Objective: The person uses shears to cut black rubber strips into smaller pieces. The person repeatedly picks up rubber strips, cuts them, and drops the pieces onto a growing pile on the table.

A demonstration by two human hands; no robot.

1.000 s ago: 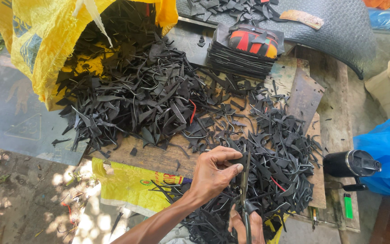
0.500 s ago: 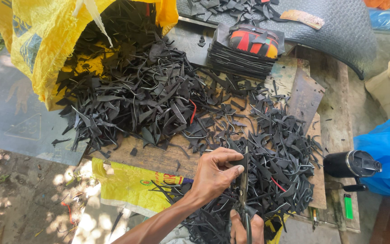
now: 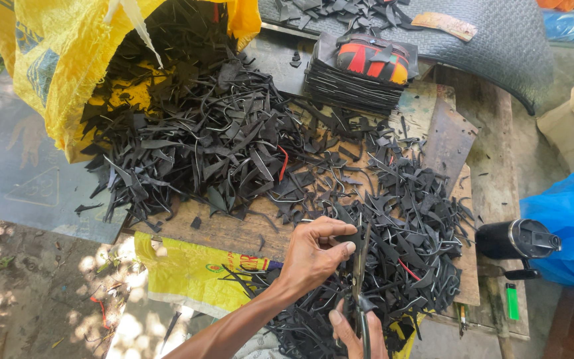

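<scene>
Pinched tight between thumb and fingers, the left hand (image 3: 313, 256) has a black rubber strip (image 3: 348, 234) held up just over the scrap pile, thumb pad pressed flat against the piece. Right hand (image 3: 359, 336) sits at the very bottom edge of the head view, curled shut around the handles of a pair of scissors (image 3: 360, 286), blades pointing up and sitting right against the strip next to the left thumb. Can't tell how far apart the blades are, they're edge-on and dark.

All of this is over a heap of black rubber offcuts (image 3: 406, 233) spread across a worn wooden board (image 3: 234, 229). Bigger heap (image 3: 200, 139) spills out of a yellow woven sack (image 3: 54, 73) at upper left. Behind that there's a neat stack of dark flat sheets (image 3: 357, 83) with a red and yellow piece (image 3: 373, 58) on top. Off to the right of the board: a black cylindrical flask (image 3: 516, 239) lying on its side, a green lighter (image 3: 512, 300) just below it, and blue plastic sheeting (image 3: 569, 219) at the edge. Another yellow sack (image 3: 191, 276) hangs off the near side of the board, under the left forearm
</scene>
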